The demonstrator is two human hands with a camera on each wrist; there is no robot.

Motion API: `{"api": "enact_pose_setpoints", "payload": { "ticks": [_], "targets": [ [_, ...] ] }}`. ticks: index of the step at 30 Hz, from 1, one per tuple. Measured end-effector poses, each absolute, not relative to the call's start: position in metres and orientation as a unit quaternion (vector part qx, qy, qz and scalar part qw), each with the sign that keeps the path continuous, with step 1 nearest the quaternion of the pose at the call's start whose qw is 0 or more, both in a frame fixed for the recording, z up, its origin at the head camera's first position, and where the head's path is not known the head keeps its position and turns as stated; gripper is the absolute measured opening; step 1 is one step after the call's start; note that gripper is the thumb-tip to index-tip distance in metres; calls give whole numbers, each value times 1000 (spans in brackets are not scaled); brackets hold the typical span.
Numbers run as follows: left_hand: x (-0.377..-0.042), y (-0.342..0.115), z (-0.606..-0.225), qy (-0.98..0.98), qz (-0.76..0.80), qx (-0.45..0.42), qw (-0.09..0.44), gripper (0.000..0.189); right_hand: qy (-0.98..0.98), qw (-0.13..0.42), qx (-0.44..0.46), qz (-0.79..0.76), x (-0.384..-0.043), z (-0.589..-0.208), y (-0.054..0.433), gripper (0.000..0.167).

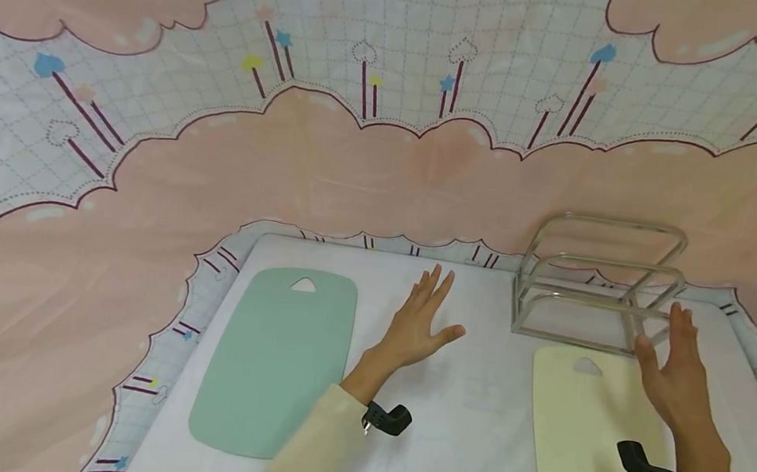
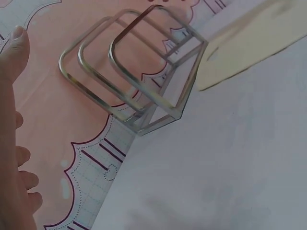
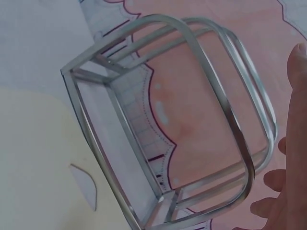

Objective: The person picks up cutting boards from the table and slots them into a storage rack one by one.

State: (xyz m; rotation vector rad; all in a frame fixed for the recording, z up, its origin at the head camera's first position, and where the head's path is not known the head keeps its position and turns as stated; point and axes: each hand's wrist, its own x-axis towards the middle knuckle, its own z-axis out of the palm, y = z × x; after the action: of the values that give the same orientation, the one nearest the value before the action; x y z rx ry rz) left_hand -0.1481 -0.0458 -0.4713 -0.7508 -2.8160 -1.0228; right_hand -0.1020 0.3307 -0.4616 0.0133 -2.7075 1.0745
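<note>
My left hand (image 1: 413, 326) hovers over the white table between two cutting boards, fingers extended and thumb spread, holding nothing. To its left lies a green cutting board (image 1: 276, 364) with a triangular hole near its far end. My right hand (image 1: 681, 379) is held above the yellow cutting board (image 1: 581, 430), fingers straight, nothing in it. Its fingertips overlap the near right corner of a metal rack (image 1: 577, 340) in the head view. Three rounded wire loops rise from the rack's base, and the right wrist view shows the rack (image 3: 216, 86) beside the right hand (image 3: 297, 143).
The white table (image 1: 454, 431) reaches back to a curtain (image 1: 392, 175) with pink clouds, which also hangs along the left and right sides. The rack stands at the table's back right, just behind the yellow board.
</note>
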Motion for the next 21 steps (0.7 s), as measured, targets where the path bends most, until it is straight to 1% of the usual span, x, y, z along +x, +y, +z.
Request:
{"api": "enact_pose_setpoints", "payload": {
  "ticks": [6, 13, 17, 21],
  "targets": [
    [-150, -29, -469, -894, -368, -255, 6, 103, -913, 121, -2, 390, -103, -464, 328, 70],
    [-154, -11, -465, -871, -411, -270, -10, 102, -912, 99, -31, 397, -102, -469, 327, 69],
    [-157, -1, -469, -859, -424, -285, -24, 102, -910, 95, -44, 402, -103, -469, 326, 68],
    [-158, 9, -475, -855, -435, -281, -23, 95, -901, 94, -52, 421, -104, -472, 327, 66]
  ]
}}
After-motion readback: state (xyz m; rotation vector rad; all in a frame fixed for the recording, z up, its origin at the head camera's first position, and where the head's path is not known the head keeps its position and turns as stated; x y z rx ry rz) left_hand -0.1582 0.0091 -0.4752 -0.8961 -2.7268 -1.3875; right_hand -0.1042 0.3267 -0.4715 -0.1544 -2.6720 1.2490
